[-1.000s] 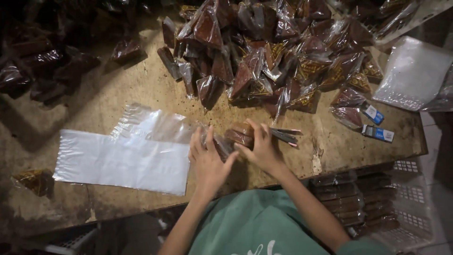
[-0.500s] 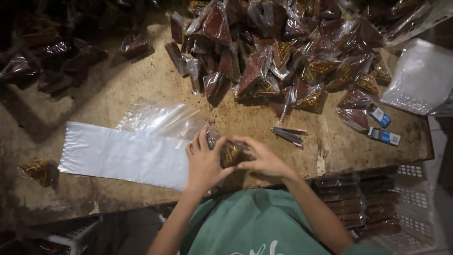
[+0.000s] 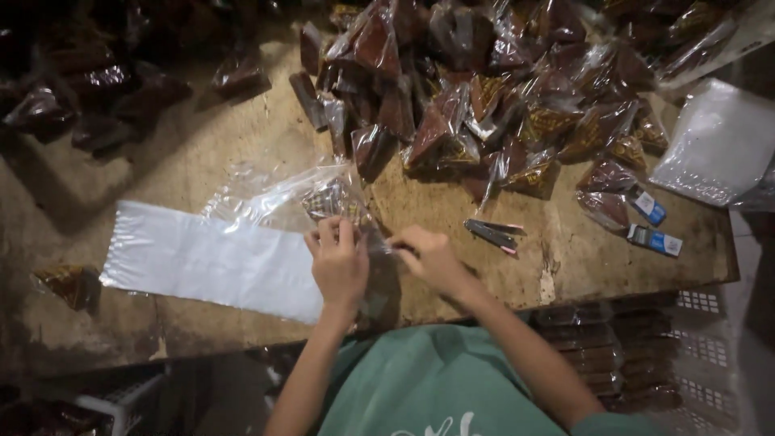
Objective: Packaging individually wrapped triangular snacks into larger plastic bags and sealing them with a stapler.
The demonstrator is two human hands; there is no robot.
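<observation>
Clear plastic bag (image 3: 291, 198), with a small dark packet (image 3: 327, 198) at its mouth, lies near the desk's (image 3: 202, 137) front edge, long axis running left, mouth pinched by the left hand (image 3: 339, 262) while the right hand (image 3: 428, 254) grips beside it.

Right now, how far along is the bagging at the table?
Done: hard to count; some dark packets lie apart at the far left, and filled packs sit in the crate below the table edge. In hand: the left hand and right hand work a clear bag with small packets inside. Left: a big heap of packets behind, plus the stack of flat bags.
</observation>
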